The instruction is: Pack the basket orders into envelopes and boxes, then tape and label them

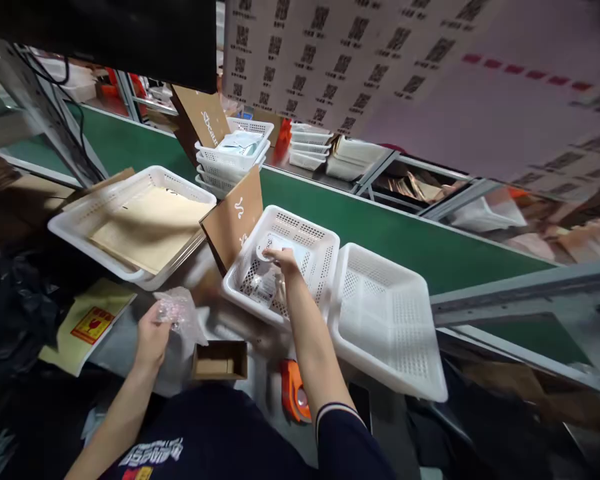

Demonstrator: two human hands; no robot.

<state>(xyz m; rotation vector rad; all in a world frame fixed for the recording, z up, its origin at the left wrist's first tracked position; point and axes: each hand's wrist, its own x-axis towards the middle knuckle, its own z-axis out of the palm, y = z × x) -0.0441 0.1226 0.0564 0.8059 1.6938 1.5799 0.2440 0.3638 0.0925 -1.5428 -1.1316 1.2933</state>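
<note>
My right hand [281, 259] reaches into a white perforated basket [320, 241] and is closed on a small white round item [270, 248] held above clear packets lying in the basket. My left hand [153, 333] is closed on a crumpled clear plastic bag [179, 312], held over the grey table edge. A small open brown cardboard box [220, 360] sits between my arms. A brown printed carton [234, 217] leans against the basket's left side.
A second white basket [387, 320] lies to the right. A big white tray [80, 223] with tan card sheets sits left. Stacked baskets [230, 163] stand by the green conveyor belt [405, 240]. An orange tape dispenser [294, 393] lies near me, and a yellow envelope [87, 323] at left.
</note>
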